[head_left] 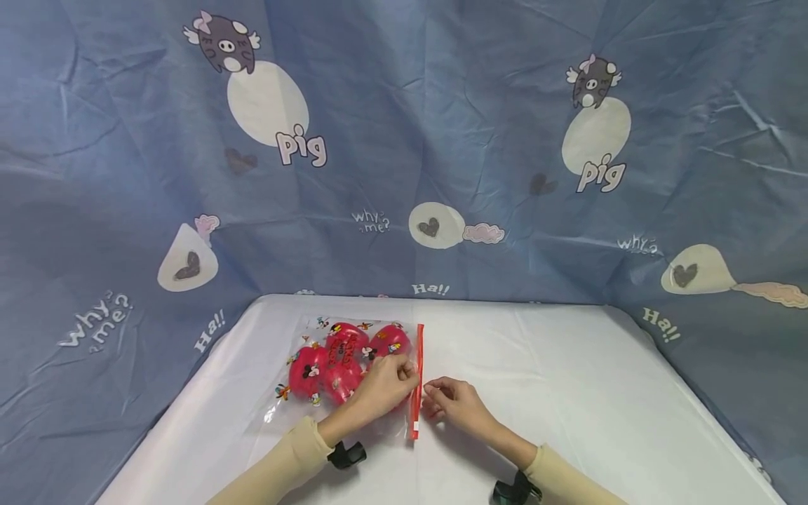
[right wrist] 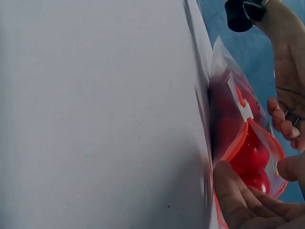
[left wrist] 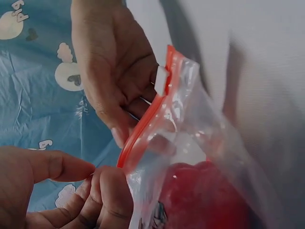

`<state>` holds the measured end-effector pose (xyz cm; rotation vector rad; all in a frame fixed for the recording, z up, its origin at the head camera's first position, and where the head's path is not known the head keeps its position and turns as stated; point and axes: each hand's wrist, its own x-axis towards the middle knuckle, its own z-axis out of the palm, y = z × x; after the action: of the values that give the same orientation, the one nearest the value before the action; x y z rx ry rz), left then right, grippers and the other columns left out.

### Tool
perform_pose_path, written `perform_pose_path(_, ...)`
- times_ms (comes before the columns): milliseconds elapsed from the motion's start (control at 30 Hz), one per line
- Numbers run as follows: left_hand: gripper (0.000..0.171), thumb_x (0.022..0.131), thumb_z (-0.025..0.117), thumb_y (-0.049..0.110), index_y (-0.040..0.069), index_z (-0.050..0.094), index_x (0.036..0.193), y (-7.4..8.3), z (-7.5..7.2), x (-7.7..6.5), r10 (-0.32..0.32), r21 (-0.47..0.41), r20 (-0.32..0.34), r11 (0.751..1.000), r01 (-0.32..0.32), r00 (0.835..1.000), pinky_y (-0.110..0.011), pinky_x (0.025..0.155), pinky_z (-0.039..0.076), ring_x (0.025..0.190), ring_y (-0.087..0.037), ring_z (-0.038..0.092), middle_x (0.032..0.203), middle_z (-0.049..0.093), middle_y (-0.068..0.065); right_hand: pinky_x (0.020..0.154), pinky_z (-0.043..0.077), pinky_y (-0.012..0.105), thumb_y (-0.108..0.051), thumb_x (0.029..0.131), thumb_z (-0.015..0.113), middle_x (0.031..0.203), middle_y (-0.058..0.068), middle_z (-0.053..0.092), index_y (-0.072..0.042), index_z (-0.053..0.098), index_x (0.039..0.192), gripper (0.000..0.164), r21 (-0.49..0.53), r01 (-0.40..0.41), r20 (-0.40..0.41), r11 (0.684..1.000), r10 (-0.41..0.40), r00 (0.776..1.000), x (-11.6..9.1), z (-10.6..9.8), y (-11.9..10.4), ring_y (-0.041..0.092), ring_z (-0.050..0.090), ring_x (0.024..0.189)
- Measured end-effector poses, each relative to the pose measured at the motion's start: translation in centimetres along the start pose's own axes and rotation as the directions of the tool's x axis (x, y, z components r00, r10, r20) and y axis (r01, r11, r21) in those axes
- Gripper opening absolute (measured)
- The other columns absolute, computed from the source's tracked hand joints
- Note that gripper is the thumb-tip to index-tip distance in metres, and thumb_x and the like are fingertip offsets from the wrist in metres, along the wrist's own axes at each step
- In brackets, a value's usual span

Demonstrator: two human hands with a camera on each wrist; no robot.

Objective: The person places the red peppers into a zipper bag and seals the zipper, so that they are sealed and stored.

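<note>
A clear zip bag (head_left: 404, 428) with cartoon prints lies on the white table, holding several glossy red rounded things (head_left: 306, 372). Its red zip strip (head_left: 421, 344) faces right, with a white slider (right wrist: 246, 112) near the close end. My left hand (head_left: 388, 382) reaches over the bag and pinches at its edge, thumb and fingertips together beside the strip. At the parted mouth is my right hand (head_left: 461, 403), thumb and fingers apart and fairly straight. Its fingertips (right wrist: 222, 169) are right at the lower strip in the right wrist view; the thumb is near the upper one.
The table (head_left: 568, 393) is covered in white cloth, and a blue printed curtain (head_left: 480, 154) hangs behind and around it. Black wrist mounts (head_left: 347, 456) sit on both forearms, below the beige sleeves (head_left: 284, 456).
</note>
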<state>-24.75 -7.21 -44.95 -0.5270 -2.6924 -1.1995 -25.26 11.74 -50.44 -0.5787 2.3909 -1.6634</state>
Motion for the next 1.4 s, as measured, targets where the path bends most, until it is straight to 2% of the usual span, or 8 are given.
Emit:
perform_pose_path(267, 0.017, 0.082, 0.067, 0.011, 0.015, 0.060, 0.068, -0.3, 0.3, -2.4, 0.112, 0.069, 0.053, 0.991, -0.116, 0.992, -0.017, 0.050, 0.036, 0.055, 0.001, 0.041, 0.060, 0.050, 0.010, 0.055, 0.057, 0.038, -0.033, 0.098, 0.051, 0.081, 0.022, 0.071, 0.004, 0.065, 0.101, 0.039, 0.104, -0.159, 0.169, 0.982, 0.140, 0.976, -1.4, 0.0, -0.6, 0.025, 0.069, 0.058)
perform_pose_path(400, 0.016, 0.081, 0.074, 0.023, 0.013, 0.066, 0.072, -0.3, 0.9, -3.9, 0.219, 0.212, 0.084, 0.949, -0.232, 0.972, -0.018, 0.055, 0.040, 0.061, 0.000, 0.046, 0.067, 0.057, 0.008, 0.051, 0.055, 0.037, -0.039, 0.097, 0.052, 0.075, 0.018, 0.070, -0.001, 0.066, 0.092, 0.041, 0.063, -0.193, 0.185, 0.979, 0.179, 0.966, -2.1, 0.3, -0.6, 0.020, 0.066, 0.053)
perform_pose_path(633, 0.039, 0.069, 0.080, 0.048, 0.016, 0.067, 0.088, -0.5, 2.2, -6.3, 0.389, 0.581, 0.143, 0.712, -0.395, 0.910, -0.031, 0.076, 0.047, 0.082, -0.012, 0.055, 0.083, 0.060, 0.006, 0.047, 0.053, 0.030, -0.043, 0.096, 0.051, 0.069, 0.016, 0.070, 0.000, 0.068, 0.082, 0.049, 0.046, -0.214, 0.256, 0.976, 0.196, 0.947, -2.7, 0.9, -0.2, 0.012, 0.062, 0.046)
perform_pose_path(800, 0.031, 0.070, 0.081, 0.038, 0.015, 0.068, 0.087, -0.9, 2.9, -6.8, 0.475, 0.663, 0.147, 0.603, -0.443, 0.868, -0.027, 0.070, 0.042, 0.078, -0.012, 0.054, 0.081, 0.060, 0.005, 0.050, 0.052, 0.023, -0.035, 0.097, 0.052, 0.076, 0.019, 0.071, 0.002, 0.068, 0.085, 0.043, 0.093, -0.197, 0.308, 0.976, 0.160, 0.938, -2.7, 1.3, 0.1, 0.009, 0.063, 0.051)
perform_pose_path(933, 0.020, 0.071, 0.078, 0.027, 0.013, 0.070, 0.082, -0.7, 3.1, -7.0, 0.572, 0.731, 0.131, 0.496, -0.469, 0.810, -0.026, 0.067, 0.042, 0.070, -0.012, 0.053, 0.074, 0.059, 0.004, 0.053, 0.052, 0.022, -0.030, 0.097, 0.054, 0.076, 0.015, 0.070, 0.003, 0.066, 0.088, 0.037, 0.142, -0.213, 0.298, 0.967, 0.164, 0.941, -2.7, 1.5, 0.0, 0.009, 0.063, 0.055)
perform_pose_path(1100, 0.015, 0.069, 0.076, 0.019, 0.012, 0.069, 0.081, -0.5, 3.1, -7.2, 0.638, 0.801, 0.135, 0.380, -0.462, 0.759, -0.025, 0.066, 0.041, 0.066, -0.011, 0.050, 0.069, 0.059, 0.004, 0.056, 0.051, 0.022, -0.025, 0.096, 0.054, 0.071, 0.002, 0.066, 0.001, 0.063, 0.087, 0.028, 0.257, -0.306, 0.277, 0.917, 0.234, 0.932, -2.6, 1.8, -0.5, 0.008, 0.060, 0.057)
perform_pose_path(1333, 0.018, 0.084, 0.044, 0.016, 0.014, 0.059, 0.074, -0.4, 2.9, -6.7, 0.697, 0.883, 0.187, 0.190, -0.429, 0.692, -0.025, 0.062, 0.033, 0.065, -0.012, 0.042, 0.068, 0.053, 0.003, 0.056, 0.048, 0.020, -0.013, 0.088, 0.050, 0.060, -0.002, 0.059, -0.008, 0.052, 0.071, 0.018, 0.296, -0.290, 0.154, 0.910, 0.254, 0.955, -2.0, 2.4, -1.7, 0.008, 0.059, 0.055)
perform_pose_path(1400, 0.022, 0.088, 0.043, 0.020, 0.014, 0.057, 0.073, -0.5, 2.7, -6.6, 0.705, 0.888, 0.197, 0.167, -0.428, 0.682, -0.025, 0.061, 0.032, 0.064, -0.012, 0.041, 0.068, 0.051, 0.003, 0.056, 0.048, 0.020, -0.012, 0.087, 0.051, 0.059, -0.003, 0.057, -0.009, 0.052, 0.070, 0.017, 0.306, -0.281, 0.120, 0.910, 0.256, 0.959, -1.9, 2.6, -2.0, 0.008, 0.059, 0.054)
